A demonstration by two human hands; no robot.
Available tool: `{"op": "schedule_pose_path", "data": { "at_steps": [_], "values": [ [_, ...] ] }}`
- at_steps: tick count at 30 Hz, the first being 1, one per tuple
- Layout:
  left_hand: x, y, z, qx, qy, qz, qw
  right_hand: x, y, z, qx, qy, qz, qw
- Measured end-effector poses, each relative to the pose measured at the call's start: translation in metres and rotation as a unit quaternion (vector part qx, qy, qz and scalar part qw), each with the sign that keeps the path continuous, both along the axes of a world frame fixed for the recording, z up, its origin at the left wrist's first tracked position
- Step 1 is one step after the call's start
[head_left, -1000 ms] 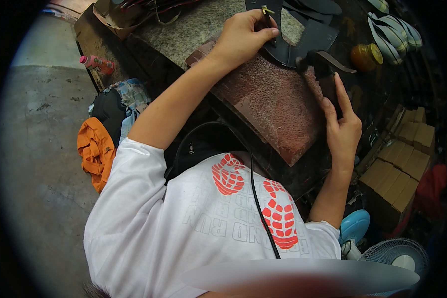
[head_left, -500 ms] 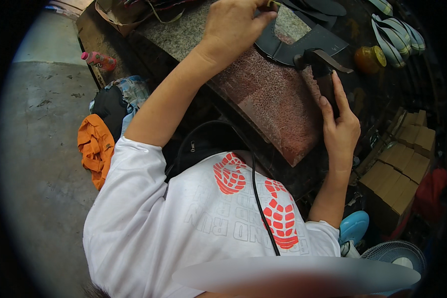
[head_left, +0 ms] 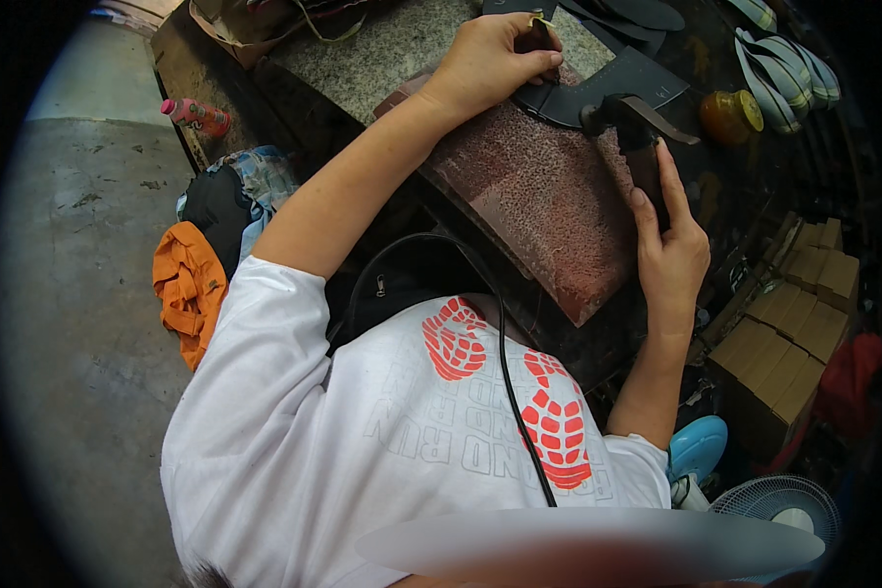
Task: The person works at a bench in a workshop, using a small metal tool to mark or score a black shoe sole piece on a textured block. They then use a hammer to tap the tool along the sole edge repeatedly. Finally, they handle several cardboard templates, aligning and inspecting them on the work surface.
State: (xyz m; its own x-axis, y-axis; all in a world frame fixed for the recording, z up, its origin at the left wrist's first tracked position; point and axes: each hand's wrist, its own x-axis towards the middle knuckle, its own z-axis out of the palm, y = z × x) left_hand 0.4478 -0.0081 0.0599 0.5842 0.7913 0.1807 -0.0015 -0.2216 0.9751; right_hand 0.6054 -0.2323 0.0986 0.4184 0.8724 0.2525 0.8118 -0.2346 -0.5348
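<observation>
Left hand (head_left: 500, 59) and tool (head_left: 536, 41) shifted rightward; jar (head_left: 733, 119) holds something orange (head_left: 719, 118).

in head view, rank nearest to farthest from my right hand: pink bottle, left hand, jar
1. Jar, above and right of the right hand
2. Left hand, up and left
3. Pink bottle, far left

Tool (head_left: 531, 41) partly hid by L grip (head_left: 495, 59), type unclr.

Place: workshop
Bench (head_left: 723, 167): dark, stained
Slab (head_left: 348, 78): speckled stone
Cut pieces (head_left: 647, 18): flat, dark, at slab's edge
Cartons (head_left: 784, 318): stacked near bench's right edge
Floor (head_left: 88, 294): grey, scuffed
</observation>
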Motion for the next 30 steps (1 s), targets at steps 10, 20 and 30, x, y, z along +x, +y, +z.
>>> {"op": "schedule_pose_path", "data": {
  "at_steps": [10, 20, 30],
  "values": [
    [0.0, -0.003, 0.001, 0.169, 0.056, 0.046, 0.983, 0.002, 0.001, -0.001, -0.011, 0.01, -0.005, 1.0],
    [0.002, -0.001, 0.002, 0.219, 0.074, 0.041, 0.972, 0.014, 0.0, -0.009, -0.007, 0.009, 0.012, 1.0],
    [0.011, -0.015, 0.009, 0.388, 0.068, 0.031, 0.919, -0.002, 0.01, 0.065, 0.354, 0.086, 0.086, 0.927]
  ]
}}
